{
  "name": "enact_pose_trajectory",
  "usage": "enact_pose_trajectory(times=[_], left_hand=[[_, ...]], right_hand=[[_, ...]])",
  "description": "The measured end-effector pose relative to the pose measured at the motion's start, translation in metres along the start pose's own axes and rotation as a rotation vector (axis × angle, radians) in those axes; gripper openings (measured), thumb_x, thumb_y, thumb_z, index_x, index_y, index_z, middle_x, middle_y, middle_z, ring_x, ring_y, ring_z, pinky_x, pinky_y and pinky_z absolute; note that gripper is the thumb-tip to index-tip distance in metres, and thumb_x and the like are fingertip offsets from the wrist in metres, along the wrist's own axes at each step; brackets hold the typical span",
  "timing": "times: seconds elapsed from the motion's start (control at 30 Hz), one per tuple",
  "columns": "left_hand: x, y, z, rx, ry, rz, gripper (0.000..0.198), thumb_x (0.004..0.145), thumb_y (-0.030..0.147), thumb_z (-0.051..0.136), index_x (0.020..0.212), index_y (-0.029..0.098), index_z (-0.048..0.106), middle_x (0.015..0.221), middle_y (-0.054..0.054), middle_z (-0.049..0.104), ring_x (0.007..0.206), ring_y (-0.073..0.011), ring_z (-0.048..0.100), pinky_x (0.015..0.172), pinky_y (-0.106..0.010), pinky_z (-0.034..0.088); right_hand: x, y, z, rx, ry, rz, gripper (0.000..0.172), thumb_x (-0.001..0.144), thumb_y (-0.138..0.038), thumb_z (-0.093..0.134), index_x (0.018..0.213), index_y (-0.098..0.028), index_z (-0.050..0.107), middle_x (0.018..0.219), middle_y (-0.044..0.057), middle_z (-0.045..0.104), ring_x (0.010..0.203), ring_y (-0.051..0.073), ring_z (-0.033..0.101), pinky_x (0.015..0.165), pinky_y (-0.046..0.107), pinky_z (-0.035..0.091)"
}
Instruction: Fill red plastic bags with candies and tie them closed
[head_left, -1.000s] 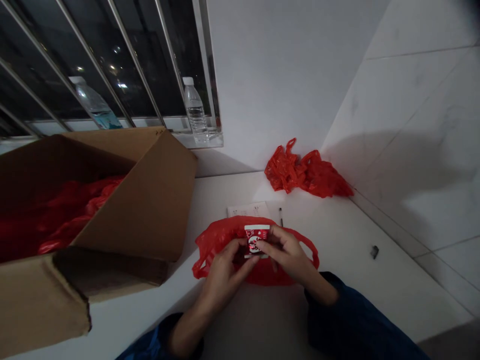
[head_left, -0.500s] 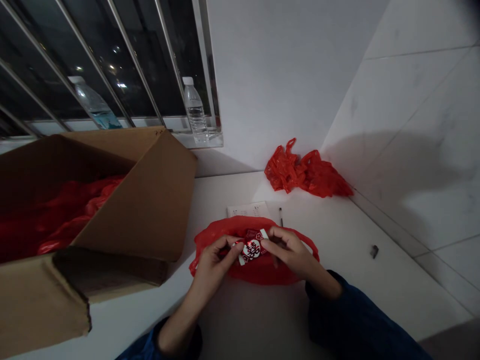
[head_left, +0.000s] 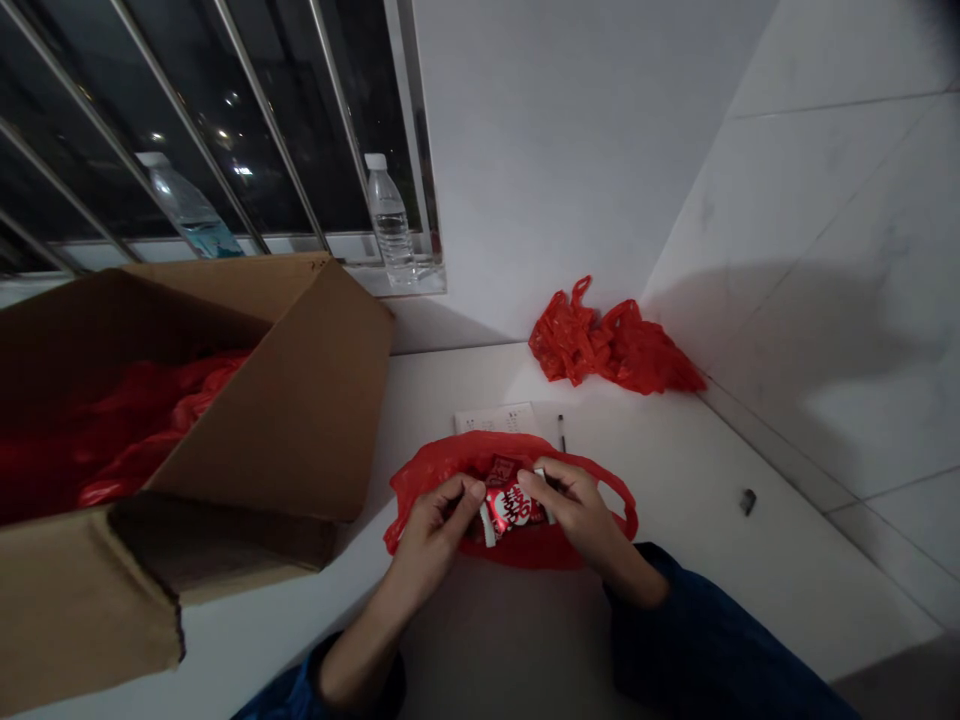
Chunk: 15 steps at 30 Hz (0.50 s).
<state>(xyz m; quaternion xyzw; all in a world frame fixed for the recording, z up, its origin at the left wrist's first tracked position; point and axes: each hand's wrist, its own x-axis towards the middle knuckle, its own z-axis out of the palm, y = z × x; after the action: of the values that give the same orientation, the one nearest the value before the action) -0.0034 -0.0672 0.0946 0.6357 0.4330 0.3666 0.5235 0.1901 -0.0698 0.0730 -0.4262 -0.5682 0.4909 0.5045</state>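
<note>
A small red and white snack packet [head_left: 512, 508] with pale crimped ends is stretched between both of my hands. My left hand [head_left: 437, 522] pinches its left end, and my right hand [head_left: 576, 505] is closed on the right end. Beneath and around it, an open red plastic bag [head_left: 442, 458] lies on the white table. Behind the snack packet, a darker red packet [head_left: 502, 468] shows in the bag's mouth. The rest of the bag's contents is hidden by my hands.
At left stands an open cardboard box [head_left: 300, 400] with red plastic bags [head_left: 157, 400] inside. A notepad [head_left: 495, 418] and a pen [head_left: 562, 433] lie behind my bag. Crumpled red bags [head_left: 615, 345] rest against the wall. Two bottles, one clear [head_left: 391, 225], stand by the barred window.
The snack packet in my hands now shows a different printed face: lettering in place of the double-happiness sign in a white heart. My right hand has shifted slightly left.
</note>
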Motion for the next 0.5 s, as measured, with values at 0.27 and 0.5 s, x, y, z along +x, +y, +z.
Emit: enact_pose_trajectory(times=[0.27,0.5], left_hand=[[0.0,-0.011,0.007,0.062,-0.128,-0.013,0.033,0.091,0.046,0.057,0.1,0.016,0.068,0.092,-0.006,0.069,0.085,-0.0192,0.061,0.078,-0.03,0.048],[0.0,-0.011,0.005,0.112,-0.081,0.035,0.033,0.092,0.043,0.057,0.107,0.017,0.07,0.092,-0.005,0.071,0.084,-0.0189,0.062,0.078,-0.03,0.05]], right_hand=[[0.002,0.004,-0.001,-0.028,0.073,0.044,0.042,0.087,-0.048,0.062,0.063,-0.021,0.041,0.061,-0.005,0.039,0.056,0.01,0.041,0.051,0.023,0.037],[0.001,0.0,-0.002,0.092,-0.099,0.17,0.039,0.081,-0.056,0.067,0.077,-0.021,0.051,0.067,-0.005,0.053,0.054,0.011,0.057,0.051,0.025,0.05]])
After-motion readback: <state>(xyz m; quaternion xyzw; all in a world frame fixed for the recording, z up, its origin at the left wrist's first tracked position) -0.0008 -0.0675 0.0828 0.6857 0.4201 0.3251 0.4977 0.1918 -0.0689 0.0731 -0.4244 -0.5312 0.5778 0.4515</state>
